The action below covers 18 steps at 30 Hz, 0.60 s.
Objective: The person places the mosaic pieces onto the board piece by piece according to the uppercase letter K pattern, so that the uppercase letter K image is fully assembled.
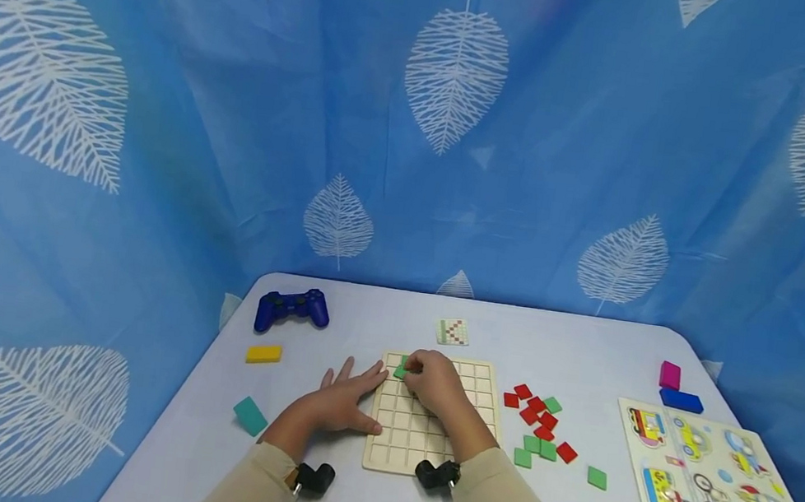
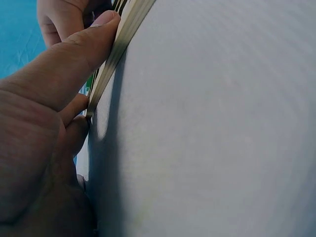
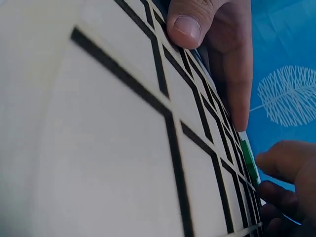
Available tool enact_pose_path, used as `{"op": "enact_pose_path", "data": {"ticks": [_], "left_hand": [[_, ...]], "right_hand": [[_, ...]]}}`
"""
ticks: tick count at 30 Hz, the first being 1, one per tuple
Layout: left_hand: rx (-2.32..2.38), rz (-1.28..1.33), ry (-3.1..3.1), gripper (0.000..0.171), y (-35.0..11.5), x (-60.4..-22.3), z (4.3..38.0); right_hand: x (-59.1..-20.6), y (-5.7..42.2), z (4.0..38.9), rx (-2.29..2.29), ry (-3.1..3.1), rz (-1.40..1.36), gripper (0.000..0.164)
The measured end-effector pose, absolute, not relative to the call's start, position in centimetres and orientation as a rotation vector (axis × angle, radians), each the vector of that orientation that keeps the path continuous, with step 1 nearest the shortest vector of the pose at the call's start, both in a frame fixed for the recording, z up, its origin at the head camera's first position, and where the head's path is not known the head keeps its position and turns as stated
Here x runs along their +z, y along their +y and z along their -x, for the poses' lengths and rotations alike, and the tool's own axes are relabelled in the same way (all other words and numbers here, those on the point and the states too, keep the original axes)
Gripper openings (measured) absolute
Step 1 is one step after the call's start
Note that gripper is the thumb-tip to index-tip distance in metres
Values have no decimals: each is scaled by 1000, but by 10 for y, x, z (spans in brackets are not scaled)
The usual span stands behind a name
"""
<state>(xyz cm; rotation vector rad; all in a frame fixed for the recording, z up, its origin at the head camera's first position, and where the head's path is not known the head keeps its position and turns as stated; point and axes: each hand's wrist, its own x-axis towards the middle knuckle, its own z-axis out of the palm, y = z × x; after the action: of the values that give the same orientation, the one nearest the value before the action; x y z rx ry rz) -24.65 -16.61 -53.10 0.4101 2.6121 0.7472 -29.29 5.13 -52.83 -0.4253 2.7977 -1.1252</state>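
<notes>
A pale wooden grid board (image 1: 418, 443) lies on the white table before me. Against its left edge rests my left hand (image 1: 344, 402), fingers spread and thumb (image 2: 94, 42) touching the rim. Over the board's upper left part, my right hand (image 1: 435, 383) has its fingers curled and its fingertips at a small green square tile (image 1: 399, 372), which it appears to pinch. Another green tile (image 1: 404, 360) sits just above that one. In the right wrist view the green tile (image 3: 249, 160) shows at the fingertips; its far side is hidden.
Loose red tiles (image 1: 529, 415) and green tiles (image 1: 523, 458) lie right of the board. A small pattern card (image 1: 453, 331) is behind it. To the left are a blue game controller (image 1: 291, 309), a yellow block (image 1: 263, 354) and a teal block (image 1: 250, 416). A picture puzzle (image 1: 725, 495) fills the right.
</notes>
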Motion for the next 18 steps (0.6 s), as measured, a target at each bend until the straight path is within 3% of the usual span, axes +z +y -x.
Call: {"op": "enact_pose_path", "data": {"ticks": [6,18], "left_hand": [[743,-395,2610,102,-165,-529,247],[715,-381,2617,103,-163,-531,247]], "right_hand": [[-525,50,297,-1053,2787,447,18],[-526,55,294,-995,2821,413,12]]}}
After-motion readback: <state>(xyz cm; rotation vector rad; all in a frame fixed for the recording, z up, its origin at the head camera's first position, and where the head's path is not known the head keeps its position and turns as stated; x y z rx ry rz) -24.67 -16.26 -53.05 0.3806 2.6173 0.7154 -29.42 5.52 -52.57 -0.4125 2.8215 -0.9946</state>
